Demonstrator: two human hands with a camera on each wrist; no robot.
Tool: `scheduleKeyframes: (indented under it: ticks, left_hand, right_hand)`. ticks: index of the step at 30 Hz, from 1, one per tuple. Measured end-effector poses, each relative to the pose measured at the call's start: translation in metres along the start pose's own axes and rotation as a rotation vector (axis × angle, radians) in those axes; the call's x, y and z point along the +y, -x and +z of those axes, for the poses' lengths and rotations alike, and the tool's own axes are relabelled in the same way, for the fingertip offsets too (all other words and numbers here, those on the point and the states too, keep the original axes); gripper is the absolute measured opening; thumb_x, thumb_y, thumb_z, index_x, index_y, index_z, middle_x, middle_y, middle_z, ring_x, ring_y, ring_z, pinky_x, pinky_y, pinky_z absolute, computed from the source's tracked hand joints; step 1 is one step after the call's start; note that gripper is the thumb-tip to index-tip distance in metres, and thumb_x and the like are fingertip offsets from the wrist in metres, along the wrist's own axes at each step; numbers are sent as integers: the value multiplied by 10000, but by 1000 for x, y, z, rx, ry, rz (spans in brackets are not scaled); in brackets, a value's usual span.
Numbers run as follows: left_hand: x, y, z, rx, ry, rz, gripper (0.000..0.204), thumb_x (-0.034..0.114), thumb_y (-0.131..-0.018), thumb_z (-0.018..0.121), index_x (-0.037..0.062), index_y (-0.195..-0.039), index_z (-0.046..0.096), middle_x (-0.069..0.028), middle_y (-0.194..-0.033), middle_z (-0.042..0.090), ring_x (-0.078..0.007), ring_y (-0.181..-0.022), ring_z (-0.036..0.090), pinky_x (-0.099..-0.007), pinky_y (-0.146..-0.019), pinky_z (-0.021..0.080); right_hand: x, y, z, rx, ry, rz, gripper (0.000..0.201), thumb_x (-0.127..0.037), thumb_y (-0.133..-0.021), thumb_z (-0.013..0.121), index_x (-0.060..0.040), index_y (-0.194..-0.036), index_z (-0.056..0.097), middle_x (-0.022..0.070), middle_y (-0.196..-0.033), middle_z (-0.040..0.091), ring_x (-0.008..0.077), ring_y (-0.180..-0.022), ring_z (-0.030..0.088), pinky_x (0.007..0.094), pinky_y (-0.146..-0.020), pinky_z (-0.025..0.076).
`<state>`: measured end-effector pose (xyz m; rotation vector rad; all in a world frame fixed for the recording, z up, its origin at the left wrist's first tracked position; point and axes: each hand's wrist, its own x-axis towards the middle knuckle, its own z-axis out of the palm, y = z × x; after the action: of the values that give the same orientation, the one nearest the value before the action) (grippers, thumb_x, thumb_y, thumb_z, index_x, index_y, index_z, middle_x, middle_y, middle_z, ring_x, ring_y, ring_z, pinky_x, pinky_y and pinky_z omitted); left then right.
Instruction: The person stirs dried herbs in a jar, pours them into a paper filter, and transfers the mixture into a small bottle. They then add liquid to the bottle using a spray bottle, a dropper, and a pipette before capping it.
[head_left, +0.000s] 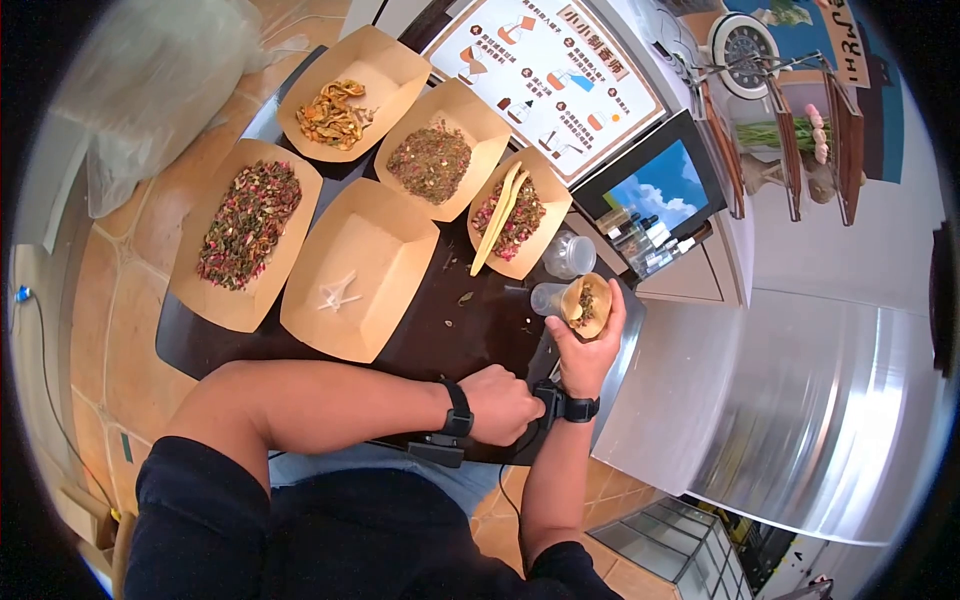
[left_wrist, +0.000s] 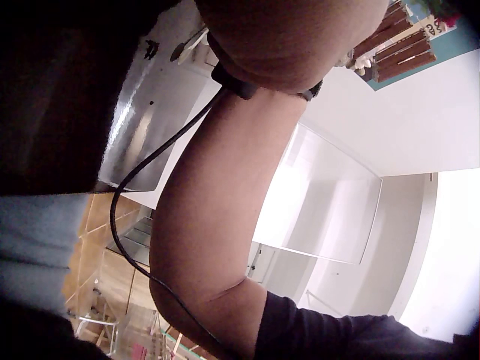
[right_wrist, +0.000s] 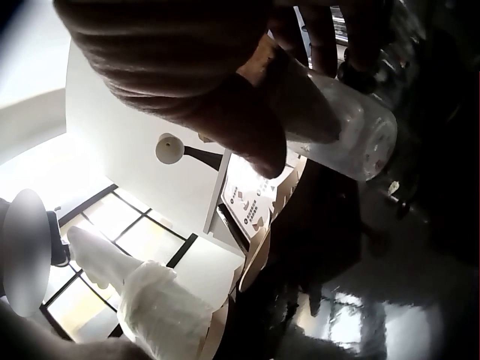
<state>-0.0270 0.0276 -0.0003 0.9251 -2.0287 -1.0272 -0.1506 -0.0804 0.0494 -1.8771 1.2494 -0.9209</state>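
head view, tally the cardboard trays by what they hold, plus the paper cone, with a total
Trays of red-and-green dried mix: 2
Tray of brownish dried mix: 1
Tray of orange-brown dried pieces: 1
Tray of thin white pieces: 1
Paper cone in right hand: 1
Total: 6

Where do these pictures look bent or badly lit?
Head view: scenery bows at the edges; glare streaks the shiny silver panel. Left wrist: the glossy dark tabletop sinks nearly to black. Right wrist: the bare right hand looks dark against bright black-framed panes.
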Motion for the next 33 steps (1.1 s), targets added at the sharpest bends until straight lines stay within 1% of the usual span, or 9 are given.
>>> scheduleKeyframes:
  ticks: [3, 18, 20, 24, 26, 27, 28, 30, 33]
  left_hand:
    - [0, 0, 0, 2, 2, -1, 125, 152, -810, 612, 55, -808, 690, -209, -737, 710, -404, -722, 716, -519, -652, 551]
    - [-3, 0, 6, 60, -3, 20, 113, 170, -817, 623, 73, -759, 627, -181, -691, 677, -404, -689, 693, -526, -627, 546]
    - [-3, 0, 7, 60, -7, 20, 111, 169, -818, 622, 75, -760, 628, -181, -692, 678, -404, -689, 694, -524, -629, 548]
    - [-3, 0, 8, 71, -2, 22, 111, 164, -818, 620, 75, -753, 630, -179, -694, 680, -404, -682, 692, -521, -624, 546]
    - [-2, -1, 7, 59, 3, 26, 111, 162, -819, 619, 74, -750, 631, -179, -693, 681, -404, -679, 692, -520, -620, 545]
    - [-2, -1, 7, 64, -2, 28, 111, 158, -820, 617, 75, -748, 632, -178, -692, 681, -402, -675, 692, -519, -616, 542]
    - [-2, -1, 7, 67, -7, 31, 111, 154, -821, 616, 75, -746, 632, -176, -690, 681, -400, -672, 692, -518, -611, 539]
    - [-2, -1, 6, 58, -9, 34, 110, 151, -822, 614, 77, -743, 632, -174, -687, 681, -397, -668, 692, -518, -605, 536]
    - [-2, -1, 7, 49, -29, 34, 111, 149, -825, 613, 82, -739, 630, -167, -676, 676, -390, -657, 691, -516, -596, 532]
  right_hand:
    - [0, -1, 0, 16, 108, 56, 932, 57, -734, 849, -25, -1533, 378, 117, -1388, 559, 207, -1237, 582, 343, -1051, 494]
    - [4, 0, -4, -17, -162, 20, 909, 143, -814, 704, -34, -1591, 266, 147, -1460, 494, 239, -1316, 537, 363, -1092, 467]
    - [2, 1, -3, 39, -199, -95, 894, 137, -846, 674, -35, -1603, 231, 147, -1437, 503, 242, -1307, 537, 357, -1089, 463]
    - [30, 12, -28, 234, -180, -53, 770, 124, -865, 654, -12, -1552, 333, 135, -1348, 549, 219, -1167, 593, 338, -1009, 506]
    - [45, 23, -50, 317, 156, 133, 577, 96, -883, 668, 15, -1426, 491, 108, -1207, 602, 181, -969, 611, 324, -885, 540]
    - [51, 29, -55, 352, 233, 142, 411, -17, -876, 759, 35, -1256, 612, 85, -1050, 639, 161, -829, 594, 323, -780, 541]
    - [55, 35, -61, 366, 238, 145, 411, -17, -876, 759, 35, -1256, 612, 85, -1050, 639, 161, -829, 594, 323, -780, 541]
    - [62, 48, -71, 257, 670, 268, 466, -164, -834, 848, 31, -1206, 645, 82, -956, 644, 174, -791, 596, 329, -752, 535]
    - [39, 63, -58, 208, 811, 529, 672, -422, -779, 881, -6, -1252, 647, 88, -858, 651, 236, -756, 628, 366, -738, 534]
